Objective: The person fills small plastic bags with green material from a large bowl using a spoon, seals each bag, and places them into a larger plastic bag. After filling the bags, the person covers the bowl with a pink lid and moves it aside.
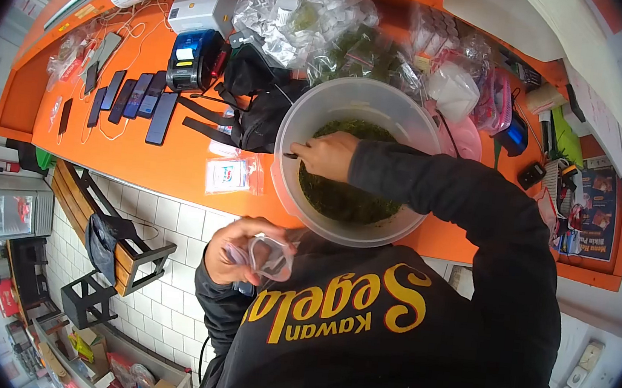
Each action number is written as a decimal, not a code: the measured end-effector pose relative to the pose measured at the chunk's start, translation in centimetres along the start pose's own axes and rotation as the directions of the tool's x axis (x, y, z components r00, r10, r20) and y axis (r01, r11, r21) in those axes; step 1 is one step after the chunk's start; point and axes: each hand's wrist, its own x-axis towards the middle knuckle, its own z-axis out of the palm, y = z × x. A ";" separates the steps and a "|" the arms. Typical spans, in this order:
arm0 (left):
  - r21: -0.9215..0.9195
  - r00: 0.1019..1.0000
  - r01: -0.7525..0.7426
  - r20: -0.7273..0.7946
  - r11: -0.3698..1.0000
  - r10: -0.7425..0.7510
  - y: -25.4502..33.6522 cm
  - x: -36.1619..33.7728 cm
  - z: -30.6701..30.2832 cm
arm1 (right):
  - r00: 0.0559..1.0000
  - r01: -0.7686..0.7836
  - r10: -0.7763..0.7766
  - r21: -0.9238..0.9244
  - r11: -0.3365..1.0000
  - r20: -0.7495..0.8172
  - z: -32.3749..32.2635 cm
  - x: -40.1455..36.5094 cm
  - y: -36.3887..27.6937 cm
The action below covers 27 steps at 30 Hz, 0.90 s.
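A large translucent plastic bucket (296, 98) stands at the front edge of the orange counter. Chopped dark-green leafy stuff (348, 202) lies inside it. My right hand (328, 155) reaches into the bucket, closed around a thin handle with a dark end (291, 156); whatever is at its other end is hidden. In front of my body, left of the bucket, my left hand (233, 250) is closed around a small clear plastic bag (271, 256), whose mouth gapes upward. A zip bag with a printed label (228, 176) lies on the counter between the two.
Several phones (139, 95) lie on the counter at left, near a label printer (194, 60) and a black bag (248, 104). Behind the bucket are a big bag of small white packets (291, 18) and bags of green filling (363, 55). A wooden bench (89, 209) stands below left.
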 end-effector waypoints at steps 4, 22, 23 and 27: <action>0.115 0.987 -0.128 -0.079 0.985 0.137 0.0 -0.1 -0.9 | 0.993 -0.004 0.042 0.329 0.944 -0.107 1.2 0.1 -1.2; 0.268 0.962 -0.169 -0.164 0.949 0.217 1.7 1.7 -0.5 | 0.667 -0.707 0.396 0.704 0.068 0.631 -0.7 0.4 -0.2; 0.267 0.962 -0.171 -0.165 0.948 0.219 1.8 1.6 -0.5 | 0.671 -0.673 0.415 0.739 -0.005 0.614 -1.1 0.0 0.0; 0.303 0.937 -0.170 -0.244 0.938 0.249 2.4 1.9 -0.6 | 0.687 -0.568 0.497 0.818 -0.089 0.531 -5.6 -2.1 0.2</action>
